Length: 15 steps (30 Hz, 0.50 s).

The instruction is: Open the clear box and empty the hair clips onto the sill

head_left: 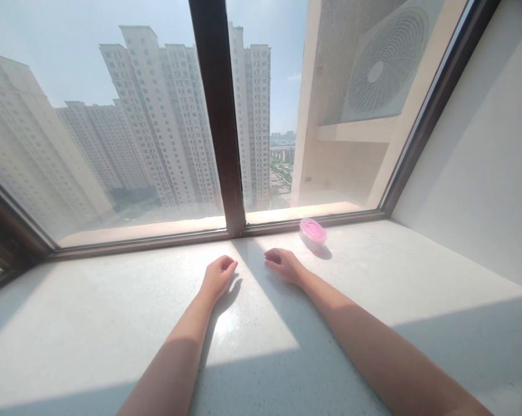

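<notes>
My left hand point(220, 274) hovers or rests just above the white sill, to the left of a shadow band; its fingers curl in towards the thumb, and I see nothing in them. Opposite it, my right hand point(283, 266) points left with the thumb a little apart from the bent fingers, holding nothing. A gap of bare sill separates the two hands. Just beyond my right hand, by the window frame, stands a small clear plastic container point(313, 232) with a pink lid on. Neither hand touches it.
The pale stone windowsill point(126, 312) carries sunlight and shadow patches. A dark brown window frame point(232, 173) bounds it at the back, and a white wall point(469, 173) on the right. Outside the glass are tall buildings point(169, 115) and an air-conditioner unit point(384, 63).
</notes>
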Tool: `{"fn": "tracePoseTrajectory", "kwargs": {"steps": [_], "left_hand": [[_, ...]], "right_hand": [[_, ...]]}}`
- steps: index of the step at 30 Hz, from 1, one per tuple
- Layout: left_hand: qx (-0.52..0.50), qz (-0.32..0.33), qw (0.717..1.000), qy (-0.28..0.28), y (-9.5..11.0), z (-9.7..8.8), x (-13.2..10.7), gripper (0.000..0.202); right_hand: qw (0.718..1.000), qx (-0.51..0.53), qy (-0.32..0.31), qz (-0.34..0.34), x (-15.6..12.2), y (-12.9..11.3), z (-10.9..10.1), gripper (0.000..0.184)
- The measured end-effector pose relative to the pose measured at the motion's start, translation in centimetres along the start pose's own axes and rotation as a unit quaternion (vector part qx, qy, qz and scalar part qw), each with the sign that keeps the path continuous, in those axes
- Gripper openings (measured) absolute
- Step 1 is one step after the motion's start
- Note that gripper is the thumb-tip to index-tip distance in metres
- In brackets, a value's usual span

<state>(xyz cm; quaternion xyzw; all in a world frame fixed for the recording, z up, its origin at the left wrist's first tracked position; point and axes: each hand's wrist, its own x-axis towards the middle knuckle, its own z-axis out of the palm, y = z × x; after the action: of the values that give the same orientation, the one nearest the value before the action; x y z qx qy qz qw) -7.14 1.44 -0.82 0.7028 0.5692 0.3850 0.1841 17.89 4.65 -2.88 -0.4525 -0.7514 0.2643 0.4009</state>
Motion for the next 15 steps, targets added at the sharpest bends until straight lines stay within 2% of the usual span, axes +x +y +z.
{"fn": "tracePoseTrajectory", "kwargs": {"steps": [15], "left_hand": [[0.01, 0.004, 1.0, -0.001, 0.08, -0.08, -0.12, 0.029]], "right_hand": [[1.0, -0.011, -0.002, 0.005, 0.02, -0.02, -0.01, 0.021]]}}
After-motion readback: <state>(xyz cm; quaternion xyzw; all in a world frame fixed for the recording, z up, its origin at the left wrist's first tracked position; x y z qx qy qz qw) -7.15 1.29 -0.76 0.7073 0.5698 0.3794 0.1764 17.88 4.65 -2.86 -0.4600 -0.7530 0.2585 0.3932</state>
